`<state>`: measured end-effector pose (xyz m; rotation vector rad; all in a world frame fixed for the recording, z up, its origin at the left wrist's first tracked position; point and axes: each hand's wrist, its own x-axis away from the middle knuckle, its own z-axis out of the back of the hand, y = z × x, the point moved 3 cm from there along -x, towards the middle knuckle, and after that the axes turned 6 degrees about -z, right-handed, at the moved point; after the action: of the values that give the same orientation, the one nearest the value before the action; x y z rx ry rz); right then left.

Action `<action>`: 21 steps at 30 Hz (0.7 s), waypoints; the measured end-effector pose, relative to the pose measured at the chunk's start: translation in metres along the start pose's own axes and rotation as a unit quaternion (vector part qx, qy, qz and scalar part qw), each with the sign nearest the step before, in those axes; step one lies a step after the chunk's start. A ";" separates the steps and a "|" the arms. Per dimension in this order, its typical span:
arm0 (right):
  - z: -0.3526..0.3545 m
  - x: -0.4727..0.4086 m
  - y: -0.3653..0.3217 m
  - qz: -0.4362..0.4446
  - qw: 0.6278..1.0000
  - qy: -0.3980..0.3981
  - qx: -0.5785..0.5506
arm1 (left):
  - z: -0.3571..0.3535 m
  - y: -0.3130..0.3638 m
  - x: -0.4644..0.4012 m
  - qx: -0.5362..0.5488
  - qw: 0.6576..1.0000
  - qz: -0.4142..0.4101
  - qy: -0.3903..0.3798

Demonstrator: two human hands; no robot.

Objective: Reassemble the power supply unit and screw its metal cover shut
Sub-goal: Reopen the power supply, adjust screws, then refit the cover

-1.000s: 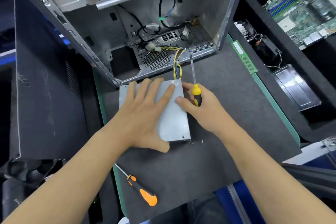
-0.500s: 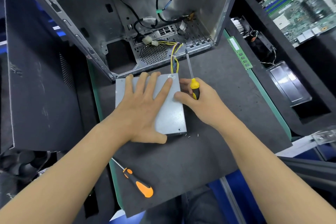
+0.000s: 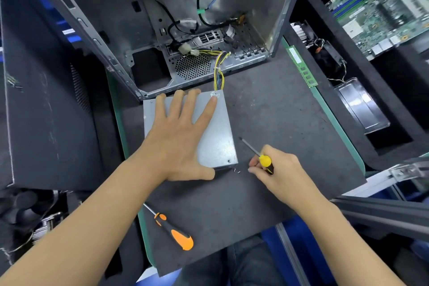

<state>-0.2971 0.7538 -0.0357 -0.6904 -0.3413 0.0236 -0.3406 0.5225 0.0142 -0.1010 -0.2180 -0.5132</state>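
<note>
Now the PSU (image 3: 216,132) sits on the worktop (image 3: 278,111) by the open case (image 3: 209,30), left hand (image 3: 178,139) still flat on its cover, fingers spread. Right hand (image 3: 276,172) has dropped from the far corner, gripping the screwdriver (image 3: 257,154), fingertips reaching for the loose screws (image 3: 236,171) — likely next screw pickup.

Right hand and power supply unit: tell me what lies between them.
In the head view, two small loose screws lie on the dark mat between the right hand and the power supply unit.
</note>
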 end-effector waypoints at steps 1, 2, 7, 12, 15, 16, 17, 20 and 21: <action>0.000 0.001 -0.001 0.019 1.000 0.008 0.022 | 0.000 0.000 0.000 0.003 1.000 -0.001 0.001; -0.001 0.002 -0.002 0.035 0.998 0.013 0.045 | -0.001 0.000 0.001 0.007 1.000 -0.001 0.002; 0.008 -0.007 -0.013 0.000 0.999 0.039 -0.025 | -0.001 0.000 0.004 0.024 1.000 -0.006 0.017; 0.042 -0.048 -0.055 -0.028 0.967 0.114 -0.228 | -0.001 -0.001 0.004 0.041 0.999 -0.002 0.021; 0.053 -0.075 -0.086 0.013 0.956 0.121 -0.267 | 0.000 -0.001 0.004 0.047 0.999 -0.003 0.021; 0.053 -0.083 -0.096 0.031 0.960 0.123 -0.251 | 0.000 -0.001 0.004 0.048 0.999 -0.002 0.021; 0.053 -0.090 -0.106 0.051 0.965 0.124 -0.224 | 0.000 -0.002 0.004 0.048 0.999 -0.002 0.022; 0.047 -0.103 -0.123 0.102 0.978 0.116 -0.142 | 0.001 -0.002 0.004 0.055 0.998 -0.001 0.022; 0.045 -0.105 -0.124 0.112 0.980 0.111 -0.120 | 0.002 -0.002 0.004 0.057 0.998 -0.002 0.021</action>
<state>-0.4214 0.6718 0.0431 -0.9601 -0.0495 0.1204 -0.3386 0.5194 0.0165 0.0218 -0.2055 -0.5048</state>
